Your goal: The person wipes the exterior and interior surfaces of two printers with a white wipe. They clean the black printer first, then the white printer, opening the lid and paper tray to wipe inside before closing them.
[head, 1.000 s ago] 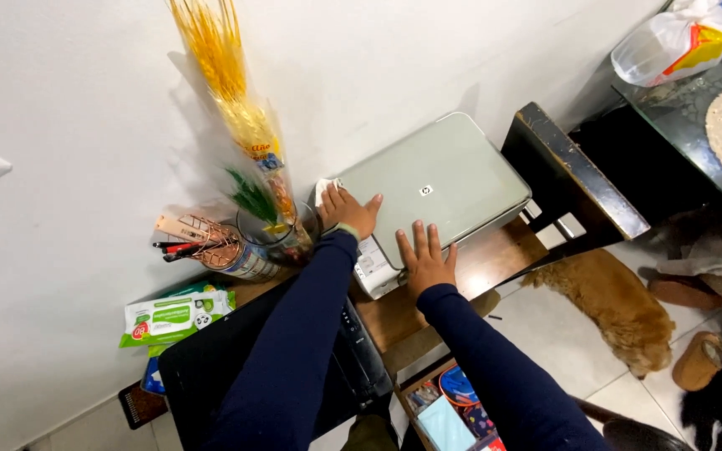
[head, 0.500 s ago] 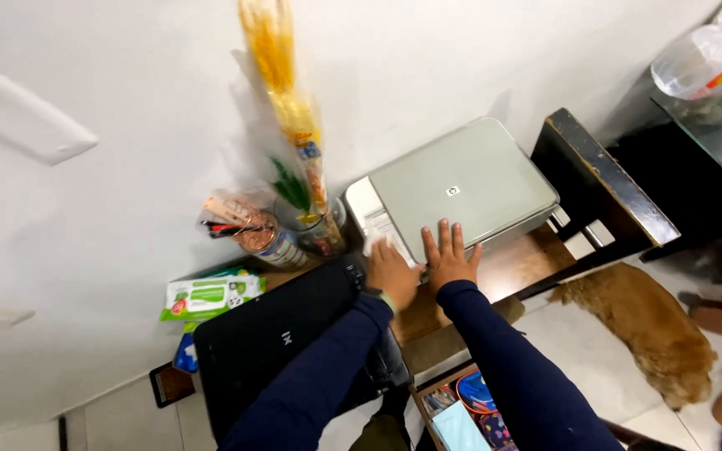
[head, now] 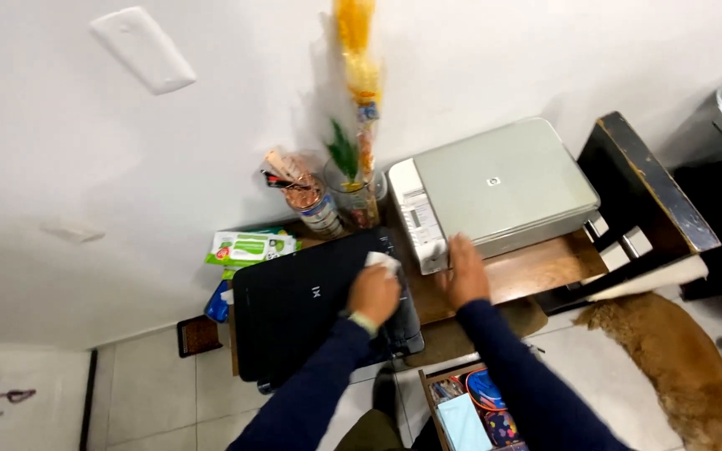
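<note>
While my left hand (head: 373, 294) is closed around a crumpled white cloth (head: 383, 261), it presses that soft wad onto the matte black printer (head: 302, 311) beneath it. Just to its right, my right hand (head: 464, 273) lies flat with fingers spread on the smooth wooden table (head: 536, 271), holding nothing, perhaps for support. Beyond its fingertips sits a boxy grey scanner-printer (head: 503, 188) with a glossy lid. Farther up-left stand a glass vase (head: 356, 199) and tin (head: 319, 213).

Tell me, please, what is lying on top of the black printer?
On the black printer the left hand presses a white cloth near its right edge. The hand hides most of the cloth; the lid's remaining surface looks bare.
</note>
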